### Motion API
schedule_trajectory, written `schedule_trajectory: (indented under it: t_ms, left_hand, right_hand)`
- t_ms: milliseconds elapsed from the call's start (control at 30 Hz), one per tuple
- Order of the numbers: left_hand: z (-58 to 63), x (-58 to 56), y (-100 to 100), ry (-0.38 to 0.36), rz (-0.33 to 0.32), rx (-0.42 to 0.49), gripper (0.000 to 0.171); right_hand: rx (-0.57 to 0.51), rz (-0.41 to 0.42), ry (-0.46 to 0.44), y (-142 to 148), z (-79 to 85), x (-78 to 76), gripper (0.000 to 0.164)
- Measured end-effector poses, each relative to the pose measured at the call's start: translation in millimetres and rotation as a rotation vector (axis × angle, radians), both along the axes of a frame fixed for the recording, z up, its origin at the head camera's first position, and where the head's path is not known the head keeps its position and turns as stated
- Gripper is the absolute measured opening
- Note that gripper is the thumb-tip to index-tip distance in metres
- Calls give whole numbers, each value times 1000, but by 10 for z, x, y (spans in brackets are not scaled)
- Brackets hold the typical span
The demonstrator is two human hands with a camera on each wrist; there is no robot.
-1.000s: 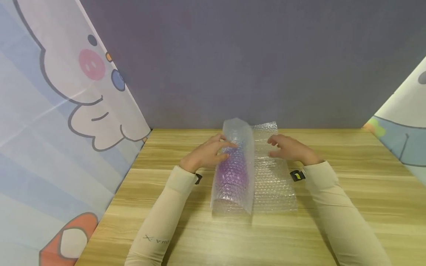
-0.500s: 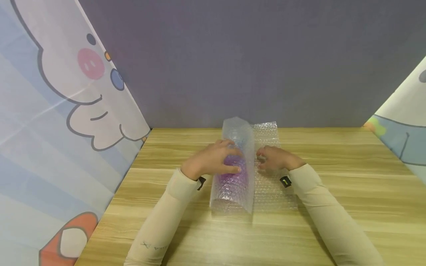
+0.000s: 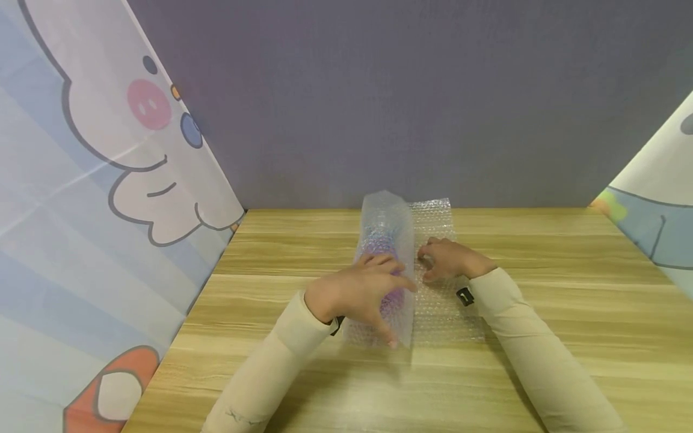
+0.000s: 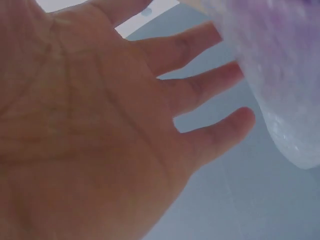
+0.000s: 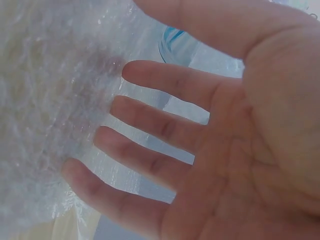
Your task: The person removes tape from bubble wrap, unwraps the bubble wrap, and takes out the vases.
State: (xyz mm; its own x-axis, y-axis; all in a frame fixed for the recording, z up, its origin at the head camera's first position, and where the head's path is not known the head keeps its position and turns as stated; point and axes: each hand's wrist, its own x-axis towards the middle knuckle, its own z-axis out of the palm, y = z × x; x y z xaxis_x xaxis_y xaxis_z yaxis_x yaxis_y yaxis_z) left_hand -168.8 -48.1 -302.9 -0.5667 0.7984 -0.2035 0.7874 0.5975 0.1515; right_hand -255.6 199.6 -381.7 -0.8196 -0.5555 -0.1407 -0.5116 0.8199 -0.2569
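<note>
A sheet of bubble wrap (image 3: 446, 313) lies on the table, its left part folded over a long blue-and-purple thing (image 3: 379, 240) that shows blurred through the layers. My left hand (image 3: 357, 294) is spread over the wrapped part, thumb pointing toward the near end. In the left wrist view its fingers (image 4: 212, 137) reach out straight beside the purple-tinted bundle (image 4: 285, 60). My right hand (image 3: 449, 260) is at the right side of the bundle, above the flat part of the sheet. The right wrist view shows its fingers (image 5: 150, 155) extended, fingertips right at the bubble wrap.
The wood-grain table (image 3: 568, 300) extends on both sides of the sheet. Behind it stands a grey panel (image 3: 379, 102), close to the sheet's far end. Cartoon-printed cloths (image 3: 108, 210) hang along the left and right edges.
My left hand has moved toward me and to the right along the bundle, its fingers spreading wider. My right hand has come left to the bundle's side. The bubble wrap lies much as before.
</note>
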Motion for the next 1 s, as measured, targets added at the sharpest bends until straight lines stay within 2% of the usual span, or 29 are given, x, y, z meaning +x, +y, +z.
schedule_trajectory:
  t_ms: [167,333,567,800,867,1000]
  left_hand:
    - [-34,31,20,45,-36,8,85]
    - [-7,28,-1,65,-48,44,77]
    - [59,-40,-102,43,-6,138,70]
    - [128,-116,-188,85,33,233,53]
    - [143,-133,-204,103,47,278,53]
    - [154,-168,-234,137,78,340,63]
  right_hand:
    - [-9,-13,-11,-8,12,13,50]
    - [-13,-17,-4,-16,7,19,47]
    - [-13,-10,6,-24,-9,6,46]
    - [-25,-14,12,-9,-12,0,42]
    - [-28,-13,17,-6,-15,-3,41]
    - [-28,-13,15,-4,-24,-11,42]
